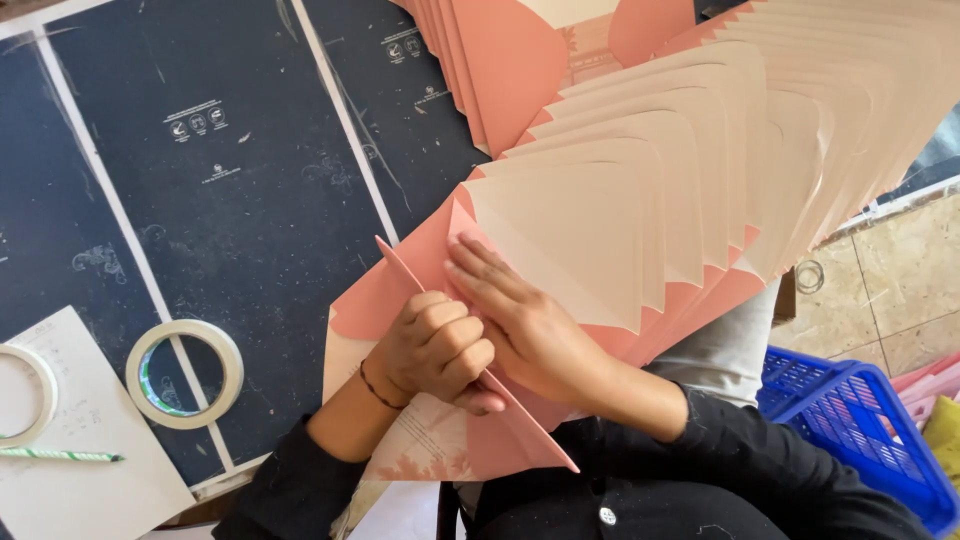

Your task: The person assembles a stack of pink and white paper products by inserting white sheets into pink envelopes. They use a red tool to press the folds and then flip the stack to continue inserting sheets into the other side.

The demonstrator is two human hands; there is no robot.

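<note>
A pink paper sheet (400,290) with a folded flap lies in front of me, at the near end of a fanned row of pink and cream folded sheets (640,190). My left hand (435,350) is curled into a fist and pinches the sheet's raised folded edge. A thin dark bracelet sits on that wrist. My right hand (520,320) lies flat beside it, fingers pressed onto the sheet just below the nearest cream flap. Both forearms wear black sleeves.
Dark printed sheets (230,200) cover the table. At the left lie a tape roll (185,373), part of a second roll (25,395), a green-white pen (60,455) and white paper (90,480). A blue plastic basket (850,420) stands on the tiled floor (900,280) at the right.
</note>
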